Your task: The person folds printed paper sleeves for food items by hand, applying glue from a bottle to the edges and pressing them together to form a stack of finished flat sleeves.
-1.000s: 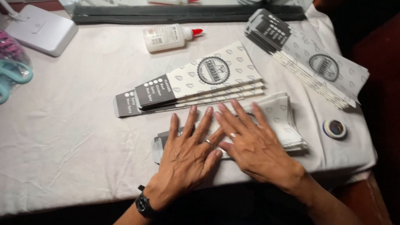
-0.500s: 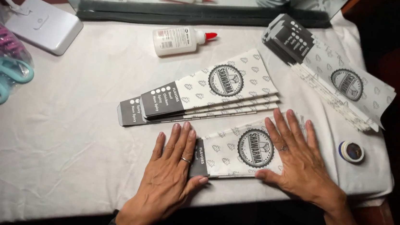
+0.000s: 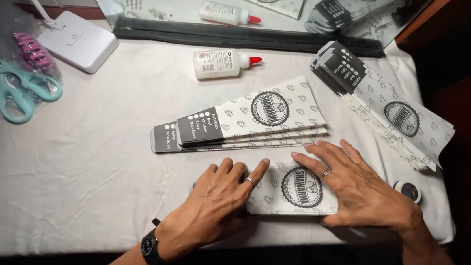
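Note:
Both of my hands lie flat on a white paper sleeve with a round black emblem, near the table's front edge. My left hand, with a ring and a black wristwatch, presses its dark left end. My right hand, also ringed, covers its right part, fingers spread. Just behind lies a fanned stack of folded sleeves with dark printed ends. Neither hand grips anything.
A bigger pile of sleeves sits at the right rear. A glue bottle with a red cap, a white lamp base, teal scissors and a small round tin lie on the white cloth. A mirror stands behind.
My hands slid apart along the sleeve, uncovering its emblem, then drew a little closer again. The left hand now rests on its dark end.

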